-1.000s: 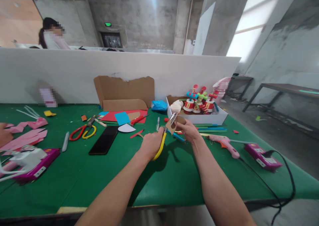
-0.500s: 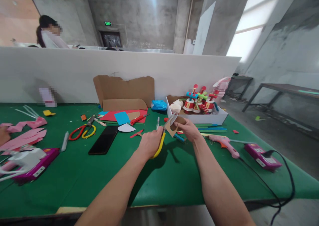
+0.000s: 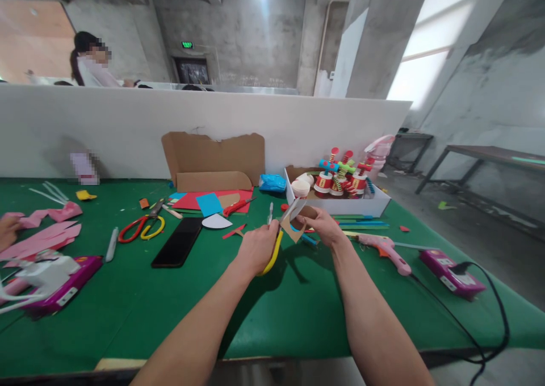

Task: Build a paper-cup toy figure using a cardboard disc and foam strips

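My left hand (image 3: 256, 247) grips yellow-handled scissors (image 3: 276, 246) above the green table (image 3: 298, 306). Their blades are open and point up and to the right into a small brown cardboard piece (image 3: 295, 228). My right hand (image 3: 322, 226) pinches that cardboard piece from the right side and holds it upright. Both hands hover a little above the tabletop, close together near the table's middle.
A black phone (image 3: 177, 242), red-and-yellow scissors (image 3: 140, 227), coloured paper (image 3: 208, 203) and cardboard sheets (image 3: 213, 156) lie to the left. A white box (image 3: 340, 204) holds paper-cup figures. A pink glue gun (image 3: 385, 248) and pink boxes (image 3: 451, 269) lie right. Another person's hand (image 3: 6, 233) rests at far left.
The scissor blades have worked further into the cardboard piece, which has turned slightly in my right hand. Both hands stay at about the same spot.
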Tool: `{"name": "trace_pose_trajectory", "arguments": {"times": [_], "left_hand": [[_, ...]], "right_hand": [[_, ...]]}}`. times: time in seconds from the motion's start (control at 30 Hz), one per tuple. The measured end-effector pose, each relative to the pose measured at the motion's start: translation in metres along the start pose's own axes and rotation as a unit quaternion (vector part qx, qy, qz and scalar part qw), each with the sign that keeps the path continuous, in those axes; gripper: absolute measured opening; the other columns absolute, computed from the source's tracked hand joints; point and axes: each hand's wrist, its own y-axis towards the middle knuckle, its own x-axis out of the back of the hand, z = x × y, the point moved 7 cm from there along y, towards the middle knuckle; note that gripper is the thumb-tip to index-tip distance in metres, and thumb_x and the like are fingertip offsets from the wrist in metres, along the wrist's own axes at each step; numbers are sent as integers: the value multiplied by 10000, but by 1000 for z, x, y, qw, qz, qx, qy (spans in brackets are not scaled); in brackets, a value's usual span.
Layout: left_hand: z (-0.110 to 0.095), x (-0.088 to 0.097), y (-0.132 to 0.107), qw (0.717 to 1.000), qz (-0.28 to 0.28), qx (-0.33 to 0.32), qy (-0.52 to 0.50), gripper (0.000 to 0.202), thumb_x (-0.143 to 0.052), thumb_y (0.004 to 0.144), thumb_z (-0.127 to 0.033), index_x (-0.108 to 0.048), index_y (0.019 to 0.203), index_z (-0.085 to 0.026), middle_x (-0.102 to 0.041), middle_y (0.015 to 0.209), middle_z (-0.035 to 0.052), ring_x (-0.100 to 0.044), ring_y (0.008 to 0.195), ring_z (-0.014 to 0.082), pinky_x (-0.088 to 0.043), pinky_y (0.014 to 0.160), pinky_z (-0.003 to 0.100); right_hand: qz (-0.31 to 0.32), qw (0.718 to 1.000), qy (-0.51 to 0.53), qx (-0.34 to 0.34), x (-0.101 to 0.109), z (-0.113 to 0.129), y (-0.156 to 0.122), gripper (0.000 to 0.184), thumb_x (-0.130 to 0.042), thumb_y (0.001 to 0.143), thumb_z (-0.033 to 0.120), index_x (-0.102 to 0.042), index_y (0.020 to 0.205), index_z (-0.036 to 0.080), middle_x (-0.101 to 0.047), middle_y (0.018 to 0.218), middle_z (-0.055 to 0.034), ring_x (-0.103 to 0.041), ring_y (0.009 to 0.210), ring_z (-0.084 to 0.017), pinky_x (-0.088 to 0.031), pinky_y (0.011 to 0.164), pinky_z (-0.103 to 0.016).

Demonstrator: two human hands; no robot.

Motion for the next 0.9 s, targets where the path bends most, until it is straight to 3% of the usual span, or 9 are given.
{"name": "trace_pose_trajectory", "arguments": {"times": [0.27, 0.9], "left_hand": [[0, -3, 1, 1000, 18, 6, 10, 273, -284, 921, -151, -429, 1152, -162, -664, 966, 130, -687, 829, 256, -531, 677, 349], [-4, -1, 0, 1000, 24, -12, 2, 262, -315, 912, -162, -434, 1146, -166, -684, 926, 123, -691, 821, 271, -530, 687, 368]], "right_hand": [[-9, 1000, 2, -9, 0, 0, -1, 353, -837, 502, 414, -705, 727, 176, -702, 684, -9, -625, 648, -161, -496, 622, -279], [0, 1000, -6, -24, 5, -1, -2, 306, -827, 524, 362, -704, 740, 182, -702, 680, -5, -638, 651, -161, -494, 627, -281]]}}
